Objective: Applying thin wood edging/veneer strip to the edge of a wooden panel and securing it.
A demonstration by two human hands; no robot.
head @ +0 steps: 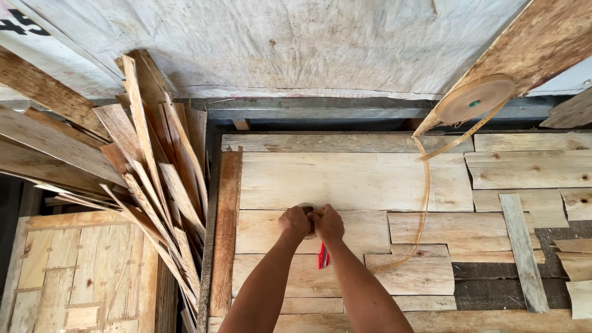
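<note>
Over the middle of the pale veneer sheets [345, 179], we press our left hand [293, 222] and right hand [328, 225] together, fingers closed on a small brown tape roll [306, 209], a red-handled cutter [322, 256] lying lengthwise just beneath the right wrist.

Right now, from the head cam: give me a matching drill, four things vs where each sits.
Things:
1. tape roll
2. red-handled tool
3. loose veneer strips
4. narrow grey slat

Places:
A. heaped at the left of the table
B. hanging at upper right, tape trailing down
C. lying on the sheets at right
D. just below the right hand, beside the left hand

Pairs: 1-B, 2-D, 3-A, 4-C
</note>
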